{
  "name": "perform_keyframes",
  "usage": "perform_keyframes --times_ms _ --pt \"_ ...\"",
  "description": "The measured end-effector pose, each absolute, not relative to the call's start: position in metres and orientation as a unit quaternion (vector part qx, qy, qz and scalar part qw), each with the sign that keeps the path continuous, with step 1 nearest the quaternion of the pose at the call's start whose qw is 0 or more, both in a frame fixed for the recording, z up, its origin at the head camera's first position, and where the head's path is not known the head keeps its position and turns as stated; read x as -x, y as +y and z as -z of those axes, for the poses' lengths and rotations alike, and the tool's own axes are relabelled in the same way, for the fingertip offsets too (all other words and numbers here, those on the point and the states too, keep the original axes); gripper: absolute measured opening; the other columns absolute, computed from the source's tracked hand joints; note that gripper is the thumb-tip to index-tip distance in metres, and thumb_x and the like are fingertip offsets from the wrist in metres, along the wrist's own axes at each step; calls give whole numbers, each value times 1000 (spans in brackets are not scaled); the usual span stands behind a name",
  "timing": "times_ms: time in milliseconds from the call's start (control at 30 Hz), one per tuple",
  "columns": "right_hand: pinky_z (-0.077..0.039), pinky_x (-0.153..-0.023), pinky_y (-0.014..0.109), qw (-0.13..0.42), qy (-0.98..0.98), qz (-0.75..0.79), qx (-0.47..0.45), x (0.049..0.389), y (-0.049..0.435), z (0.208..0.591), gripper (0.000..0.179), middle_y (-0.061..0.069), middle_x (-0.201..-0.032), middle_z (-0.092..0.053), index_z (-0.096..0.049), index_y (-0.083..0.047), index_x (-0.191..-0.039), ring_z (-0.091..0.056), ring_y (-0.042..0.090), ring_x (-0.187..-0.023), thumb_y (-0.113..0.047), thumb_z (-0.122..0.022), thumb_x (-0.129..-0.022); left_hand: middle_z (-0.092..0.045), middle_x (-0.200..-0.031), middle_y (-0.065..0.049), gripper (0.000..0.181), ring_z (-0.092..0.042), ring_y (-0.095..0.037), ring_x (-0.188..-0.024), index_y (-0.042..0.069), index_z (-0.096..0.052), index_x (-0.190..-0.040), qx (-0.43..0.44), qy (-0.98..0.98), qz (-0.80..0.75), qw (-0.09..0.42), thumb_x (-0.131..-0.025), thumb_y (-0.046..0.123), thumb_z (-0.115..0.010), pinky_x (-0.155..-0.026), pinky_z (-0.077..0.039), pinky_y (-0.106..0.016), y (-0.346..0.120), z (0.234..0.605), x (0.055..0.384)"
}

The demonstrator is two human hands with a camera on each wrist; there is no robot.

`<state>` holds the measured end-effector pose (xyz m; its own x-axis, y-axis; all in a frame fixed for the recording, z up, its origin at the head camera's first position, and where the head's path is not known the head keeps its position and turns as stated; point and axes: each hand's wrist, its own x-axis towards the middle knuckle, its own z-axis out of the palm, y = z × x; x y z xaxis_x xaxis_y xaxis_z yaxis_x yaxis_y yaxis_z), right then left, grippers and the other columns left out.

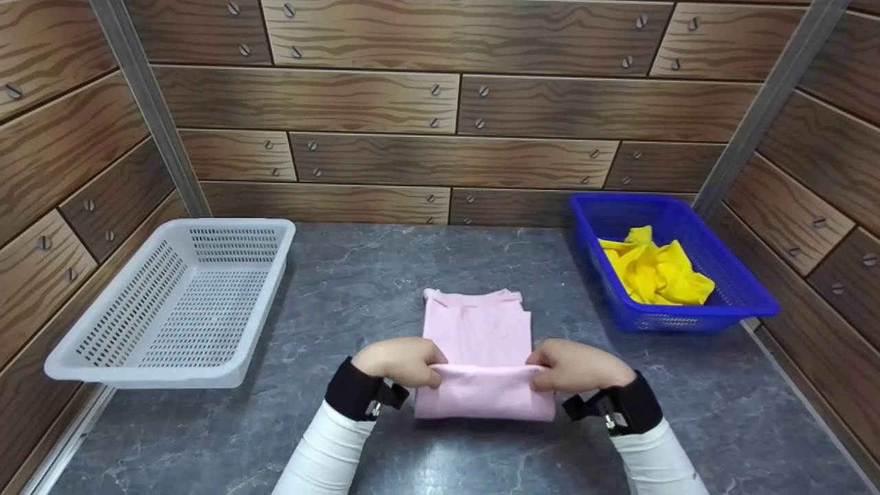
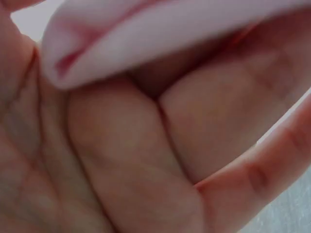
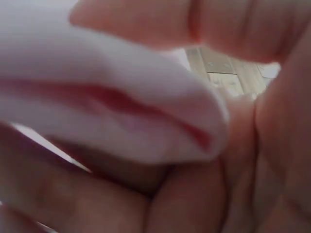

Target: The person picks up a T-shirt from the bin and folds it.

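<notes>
A pink shirt, its sides folded in, lies in the middle of the table with the collar at the far end. Its near part is doubled over into a flap. At the left end of that flap's edge, my left hand pinches the cloth between thumb and fingers. My right hand grips the right end the same way. Both wrist views show the layered fabric close up: the folded cloth lies across my left fingers, and a rounded cloth edge sits between my right thumb and fingers.
A white perforated basket stands on the left of the table. On the right, a blue basket contains yellow cloth. Wood-patterned walls enclose the grey table at the back and both sides.
</notes>
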<state>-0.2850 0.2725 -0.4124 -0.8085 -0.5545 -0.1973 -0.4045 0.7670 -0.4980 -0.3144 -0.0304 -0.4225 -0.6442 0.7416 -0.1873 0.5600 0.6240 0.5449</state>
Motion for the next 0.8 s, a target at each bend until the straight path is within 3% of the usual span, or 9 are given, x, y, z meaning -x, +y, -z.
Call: perform_keyframes --times_ms 167,367,533,667,800 --pt "-31 -53 22 137 930 253 230 292 281 411 20 -10 -63 -43 -59 -17 -71 -40 7 -57 -22 -68 -87 -36 -59 11 27 -34 -7 -55 21 -47 -65 -355 872 -290 171 -85 15 -64 -54 -31 -23 -40 422 327" --pt "-45 -59 23 60 907 392 139 310 291 411 21 -4 -71 -53 -70 0 -94 -48 10 -64 -22 -68 -93 -47 -65 9 20 -44 -7 -61 15 -58 -76 -244 830 -492 100 -91 20 -70 -58 -39 -23 -40 426 344" --pt "-53 -64 24 19 843 535 43 332 280 419 26 -5 -77 -58 -66 6 -108 -55 7 -68 -17 -63 -97 -49 -64 10 16 -46 -6 -60 7 -64 -81 -159 781 -602 41 -92 16 -71 -58 -40 -21 -26 436 362" --pt "-53 -63 23 4 812 583 8 354 270 427 31 -6 -78 -61 -64 8 -116 -57 5 -68 -19 -60 -100 -55 -69 7 17 -52 -6 -63 -4 -70 -97 -122 766 -631 26 -91 12 -69 -59 -44 -20 -18 440 383" --pt "-54 -62 22 12 806 592 -3 378 266 439 35 -6 -77 -62 -62 9 -119 -59 5 -68 -22 -57 -102 -58 -73 4 19 -54 -9 -66 -6 -71 -98 -82 776 -624 34 -92 12 -68 -60 -46 -20 -12 445 404"
